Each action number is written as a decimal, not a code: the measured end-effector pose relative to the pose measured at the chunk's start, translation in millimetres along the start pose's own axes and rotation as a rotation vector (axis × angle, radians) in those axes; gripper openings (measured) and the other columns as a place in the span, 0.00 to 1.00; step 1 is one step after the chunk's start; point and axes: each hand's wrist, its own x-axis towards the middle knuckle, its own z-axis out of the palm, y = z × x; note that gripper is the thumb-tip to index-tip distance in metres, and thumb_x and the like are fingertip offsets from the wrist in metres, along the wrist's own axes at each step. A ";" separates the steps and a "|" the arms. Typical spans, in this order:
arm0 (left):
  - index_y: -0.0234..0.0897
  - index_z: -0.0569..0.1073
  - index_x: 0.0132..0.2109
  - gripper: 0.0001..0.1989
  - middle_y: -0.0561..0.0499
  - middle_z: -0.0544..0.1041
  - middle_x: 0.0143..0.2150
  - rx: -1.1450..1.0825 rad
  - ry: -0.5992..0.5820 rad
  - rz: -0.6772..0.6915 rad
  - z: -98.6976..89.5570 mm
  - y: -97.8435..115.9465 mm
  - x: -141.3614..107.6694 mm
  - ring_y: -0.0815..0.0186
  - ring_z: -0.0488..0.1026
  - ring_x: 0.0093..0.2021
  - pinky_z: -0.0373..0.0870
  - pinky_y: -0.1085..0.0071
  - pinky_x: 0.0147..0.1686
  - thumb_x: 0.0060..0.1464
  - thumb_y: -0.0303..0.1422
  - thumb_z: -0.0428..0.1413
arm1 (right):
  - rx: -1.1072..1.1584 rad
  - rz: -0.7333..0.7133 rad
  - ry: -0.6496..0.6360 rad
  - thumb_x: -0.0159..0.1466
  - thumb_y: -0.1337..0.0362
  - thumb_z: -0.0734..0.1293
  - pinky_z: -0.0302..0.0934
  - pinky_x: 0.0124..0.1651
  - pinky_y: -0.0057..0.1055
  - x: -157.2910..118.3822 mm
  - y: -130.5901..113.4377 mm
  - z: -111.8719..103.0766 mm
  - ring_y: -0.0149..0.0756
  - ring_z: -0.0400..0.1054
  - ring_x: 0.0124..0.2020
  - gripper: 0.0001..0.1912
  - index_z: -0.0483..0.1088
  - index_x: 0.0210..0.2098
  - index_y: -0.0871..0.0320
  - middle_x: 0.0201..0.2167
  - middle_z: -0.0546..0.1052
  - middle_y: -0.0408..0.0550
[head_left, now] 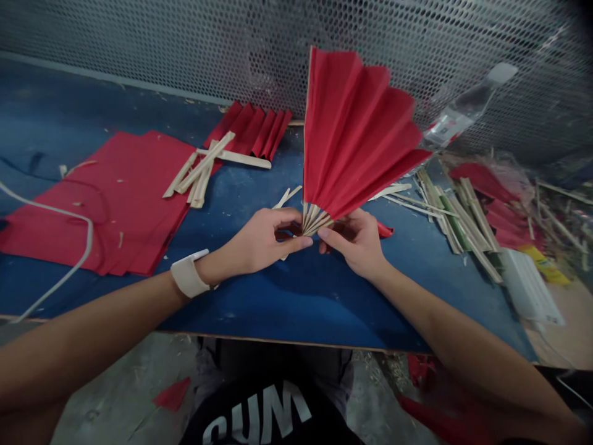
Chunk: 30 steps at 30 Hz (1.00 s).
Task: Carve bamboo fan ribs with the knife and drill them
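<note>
A red pleated fan (354, 127) stands spread open above the blue table, its pale sticks meeting at the bottom. My left hand (264, 241) pinches the left side of the stick ends between thumb and fingers; a white band is on that wrist. On the other side, my right hand (354, 242) grips the lower right edge of the fan, thumb in front and fingers partly hidden behind it. Both thumbs are close together at the base of the sticks, with a small gap between them.
Red sheets (106, 204) lie at the left with a white cord (88, 238) across them. Pale sticks (204, 170) rest beside a folded red piece (252, 133). At the right are a clear bottle (463, 114), bamboo strips (463, 216) and a white box (532, 287). Perforated metal (185, 49) stands behind.
</note>
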 end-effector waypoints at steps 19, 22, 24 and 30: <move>0.33 0.80 0.36 0.13 0.50 0.80 0.26 -0.179 -0.048 -0.143 -2.6 -0.7 3.6 0.69 0.75 0.24 0.74 0.75 0.26 0.62 0.39 0.66 | -0.069 -0.026 -0.007 0.66 0.53 0.76 0.66 0.24 0.27 -0.4 -5.9 0.2 0.27 0.73 0.20 0.15 0.76 0.39 0.59 0.24 0.79 0.41; 0.32 0.81 0.37 0.12 0.48 0.82 0.28 -0.197 -0.065 -0.150 -3.2 -3.5 4.0 0.68 0.77 0.26 0.75 0.74 0.26 0.60 0.38 0.67 | -0.037 -0.024 -0.030 0.65 0.53 0.77 0.65 0.23 0.26 0.6 -5.4 -0.2 0.28 0.73 0.20 0.15 0.76 0.40 0.59 0.24 0.79 0.41; 0.32 0.81 0.37 0.11 0.48 0.83 0.29 -0.190 -0.086 -0.139 -4.6 -4.0 4.1 0.68 0.78 0.27 0.76 0.74 0.27 0.60 0.38 0.67 | -0.012 -0.020 -0.038 0.65 0.53 0.77 0.65 0.22 0.25 1.3 -4.5 -0.8 0.28 0.74 0.21 0.15 0.77 0.40 0.59 0.26 0.80 0.41; 0.32 0.80 0.36 0.10 0.48 0.84 0.31 -0.165 -0.107 -0.120 -7.3 -2.8 4.3 0.67 0.80 0.30 0.77 0.74 0.32 0.58 0.36 0.69 | 0.016 -0.008 -0.046 0.65 0.52 0.77 0.65 0.21 0.25 3.3 -1.8 -2.6 0.29 0.75 0.20 0.16 0.76 0.39 0.59 0.29 0.81 0.43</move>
